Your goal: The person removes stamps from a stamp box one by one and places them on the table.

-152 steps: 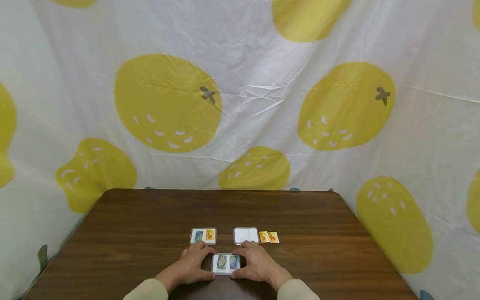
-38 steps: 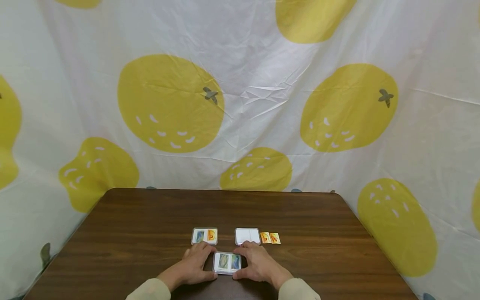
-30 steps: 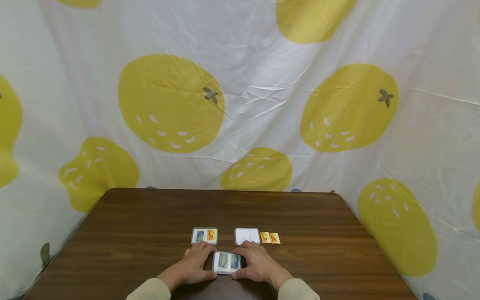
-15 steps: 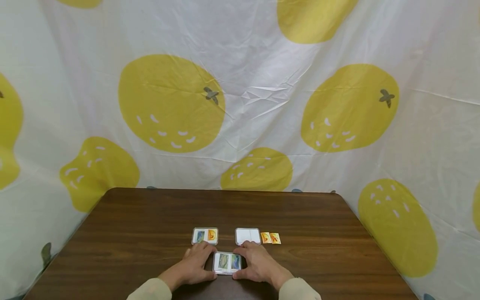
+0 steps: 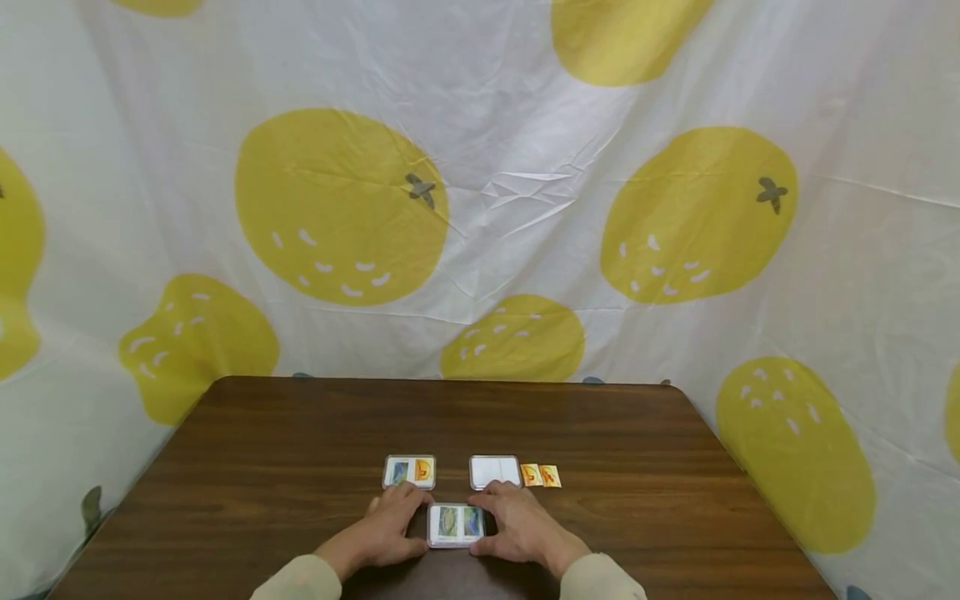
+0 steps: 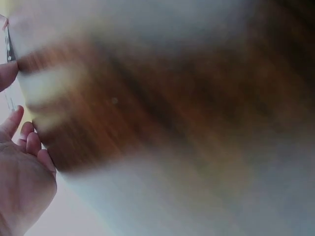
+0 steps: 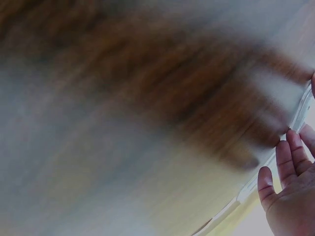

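Note:
Near the front of the brown table lies a flat, clear-rimmed plastic case [image 5: 457,526], its white insert showing two small greenish-blue stamp-like pictures. My left hand [image 5: 386,527] holds its left side, index finger by the far corner and thumb by the near one. On the right side my right hand [image 5: 517,525] holds it the same way. In the left wrist view my left hand [image 6: 24,182] shows at the left edge, blurred table beyond. In the right wrist view my right hand [image 7: 290,184] is at the lower right, fingertips by a pale edge.
Behind my left hand lies a similar case [image 5: 409,472] with a blue and an orange picture. Behind my right hand is a case with a blank white insert [image 5: 495,472]. Two small orange stamp-like pieces [image 5: 541,476] lie beside it. A lemon-print curtain [image 5: 517,250] hangs behind the table [image 5: 300,433].
Both thumbs have drawn slightly outward along the near edge of the case. The case stays almost in place between my hands; the other cases and orange pieces have not moved.

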Demonstrator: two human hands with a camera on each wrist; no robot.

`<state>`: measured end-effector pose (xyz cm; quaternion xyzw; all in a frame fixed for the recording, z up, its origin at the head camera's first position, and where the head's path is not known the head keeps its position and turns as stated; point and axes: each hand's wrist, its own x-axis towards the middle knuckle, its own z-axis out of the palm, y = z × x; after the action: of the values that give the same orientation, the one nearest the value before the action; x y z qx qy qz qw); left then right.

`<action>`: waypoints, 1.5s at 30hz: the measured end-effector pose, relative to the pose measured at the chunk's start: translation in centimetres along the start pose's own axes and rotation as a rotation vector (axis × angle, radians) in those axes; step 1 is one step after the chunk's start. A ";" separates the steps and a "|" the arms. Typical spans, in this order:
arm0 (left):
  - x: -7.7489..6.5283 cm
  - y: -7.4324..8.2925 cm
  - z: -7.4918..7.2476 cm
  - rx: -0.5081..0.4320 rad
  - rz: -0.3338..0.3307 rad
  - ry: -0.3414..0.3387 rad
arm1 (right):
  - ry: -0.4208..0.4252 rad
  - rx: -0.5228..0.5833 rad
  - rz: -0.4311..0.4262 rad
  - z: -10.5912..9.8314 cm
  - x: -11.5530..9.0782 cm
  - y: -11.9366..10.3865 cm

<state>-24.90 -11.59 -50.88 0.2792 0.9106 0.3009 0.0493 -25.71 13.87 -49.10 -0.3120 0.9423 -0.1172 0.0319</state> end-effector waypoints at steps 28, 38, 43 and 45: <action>-0.1 -0.1 0.1 -0.002 0.008 0.002 | 0.048 -0.032 -0.019 0.4 0.1 -0.2; 0.1 0.0 0.2 0.005 0.000 0.018 | 0.053 -0.056 -0.028 0.3 0.2 -0.4; -0.1 0.1 0.1 -0.009 -0.005 0.020 | 0.034 -0.042 -0.020 0.2 0.2 -0.5; 0.0 0.1 0.2 -0.014 -0.001 0.029 | 0.027 -0.035 -0.017 0.2 0.2 -0.6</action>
<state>-24.78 -11.47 -51.03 0.2742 0.9091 0.3114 0.0381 -25.50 13.25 -49.18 -0.3188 0.9419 -0.1050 0.0127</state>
